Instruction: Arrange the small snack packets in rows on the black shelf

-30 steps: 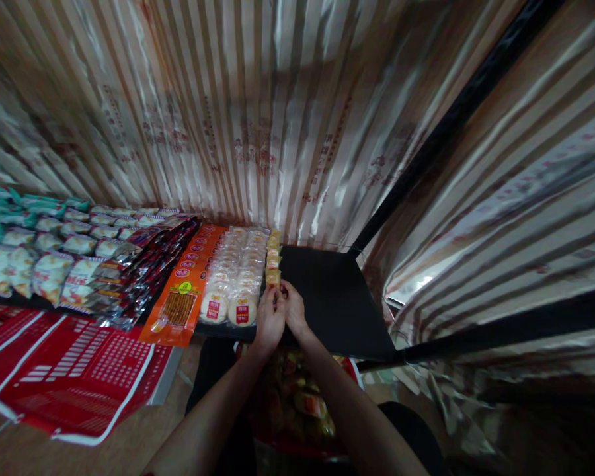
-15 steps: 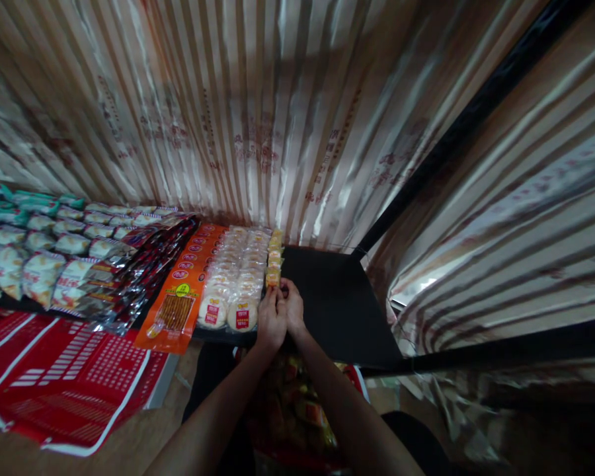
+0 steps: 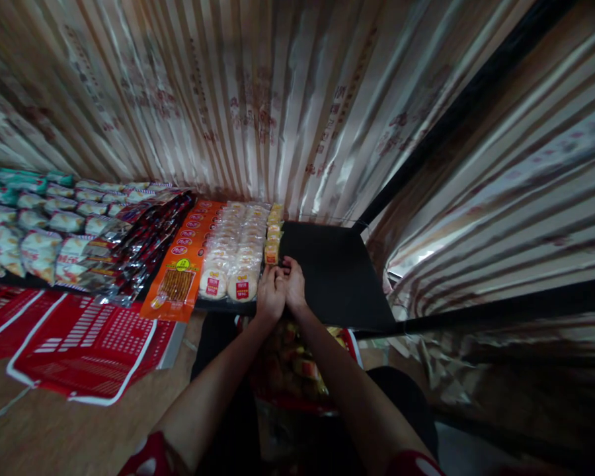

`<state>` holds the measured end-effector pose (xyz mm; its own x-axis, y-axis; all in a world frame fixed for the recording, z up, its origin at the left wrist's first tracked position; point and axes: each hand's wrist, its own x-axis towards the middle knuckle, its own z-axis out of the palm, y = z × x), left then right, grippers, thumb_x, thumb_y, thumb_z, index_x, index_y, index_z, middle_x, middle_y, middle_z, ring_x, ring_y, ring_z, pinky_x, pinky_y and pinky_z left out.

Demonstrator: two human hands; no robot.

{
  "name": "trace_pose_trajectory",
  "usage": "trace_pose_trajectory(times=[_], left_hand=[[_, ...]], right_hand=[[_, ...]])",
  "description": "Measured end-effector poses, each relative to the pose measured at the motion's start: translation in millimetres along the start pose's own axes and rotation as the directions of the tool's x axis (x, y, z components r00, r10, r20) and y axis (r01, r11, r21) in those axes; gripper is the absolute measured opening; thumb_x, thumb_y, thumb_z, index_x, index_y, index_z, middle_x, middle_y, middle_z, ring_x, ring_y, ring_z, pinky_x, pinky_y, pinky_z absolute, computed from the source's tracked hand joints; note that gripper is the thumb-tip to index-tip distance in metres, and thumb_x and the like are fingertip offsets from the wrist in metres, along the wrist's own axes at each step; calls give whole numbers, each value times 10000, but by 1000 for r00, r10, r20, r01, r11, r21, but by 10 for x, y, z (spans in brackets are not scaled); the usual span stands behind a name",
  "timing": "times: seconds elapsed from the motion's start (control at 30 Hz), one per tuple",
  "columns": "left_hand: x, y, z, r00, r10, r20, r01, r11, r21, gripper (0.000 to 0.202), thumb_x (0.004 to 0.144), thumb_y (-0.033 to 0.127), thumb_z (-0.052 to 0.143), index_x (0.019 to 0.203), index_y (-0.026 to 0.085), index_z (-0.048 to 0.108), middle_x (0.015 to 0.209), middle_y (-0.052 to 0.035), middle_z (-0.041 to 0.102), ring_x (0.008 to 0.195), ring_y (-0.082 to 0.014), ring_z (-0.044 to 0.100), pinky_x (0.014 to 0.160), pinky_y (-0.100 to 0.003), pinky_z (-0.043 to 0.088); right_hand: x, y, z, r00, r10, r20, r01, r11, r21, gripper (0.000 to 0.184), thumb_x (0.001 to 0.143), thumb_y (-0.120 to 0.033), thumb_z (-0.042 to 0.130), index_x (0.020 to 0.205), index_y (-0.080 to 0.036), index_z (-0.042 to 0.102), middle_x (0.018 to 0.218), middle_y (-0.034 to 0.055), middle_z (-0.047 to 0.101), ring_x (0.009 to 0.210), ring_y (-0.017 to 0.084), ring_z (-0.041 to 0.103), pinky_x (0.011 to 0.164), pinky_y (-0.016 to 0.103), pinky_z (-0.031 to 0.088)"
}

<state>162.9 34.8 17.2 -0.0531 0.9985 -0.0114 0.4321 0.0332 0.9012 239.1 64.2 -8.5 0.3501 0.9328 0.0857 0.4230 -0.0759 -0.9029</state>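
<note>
black shelf (image 3: 334, 281) | skinny row of little yellow plastic-wrapped snacks (image 3: 272, 250) on it, running straight away past the fingers (image 3: 277, 272) | left hand (image 3: 272, 295) nearer, right hand (image 3: 295, 287) alongside | both curled, can't tell if pinching anything

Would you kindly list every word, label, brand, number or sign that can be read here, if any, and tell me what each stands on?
No text reads clearly enough to quote.
White cracker packs: red front labels, too blurred.
Orange package: marks in yellow circle and ovals, too small.
Small yellow packs: orange-red print, too small.
White snack bags: red lettering, blurred.
Striped curtain: printed characters, too blurred.
</note>
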Motion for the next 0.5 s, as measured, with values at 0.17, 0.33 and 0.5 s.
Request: trace_pose_trajectory(times=[0.17, 0.33, 0.5], left_hand=[[-410, -52, -121, 998, 59, -3, -59, 998, 17, 322, 828, 157, 341, 1020, 146, 599, 1085, -99, 615, 1062, -184, 538, 975, -332, 398], [-961, -336, -147, 991, 39, 126, -52, 994, 97, 266, 808, 138, 362, 882, 171, 616, 921, -65, 643, 910, -167, 576, 866, -299, 437], [-1259, -676, -110, 897, -283, 339, 133, 905, 403, 263, 817, 162, 390, 966, 147, 607, 1043, -116, 630, 1009, -200, 567, 898, -314, 409]], right_hand=[[-387, 11, -241, 998, -38, -57, 41, 998, 50, 350, 801, -314, 447, 1098, -148, 529, 1029, 116, 598, 774, 150, 603, 696, 290, 508], [-1055, 137, -517, 998, -42, 44, 40, 998, 54, 331, 877, -369, 340, 1050, -166, 536, 835, 59, 649, 658, 133, 607, 635, 256, 495], [-1581, 498, -577, 964, -16, 264, 101, 945, -311, 277, 870, -286, 365, 953, -186, 610, 914, 81, 687, 826, 179, 640, 759, 282, 463]])
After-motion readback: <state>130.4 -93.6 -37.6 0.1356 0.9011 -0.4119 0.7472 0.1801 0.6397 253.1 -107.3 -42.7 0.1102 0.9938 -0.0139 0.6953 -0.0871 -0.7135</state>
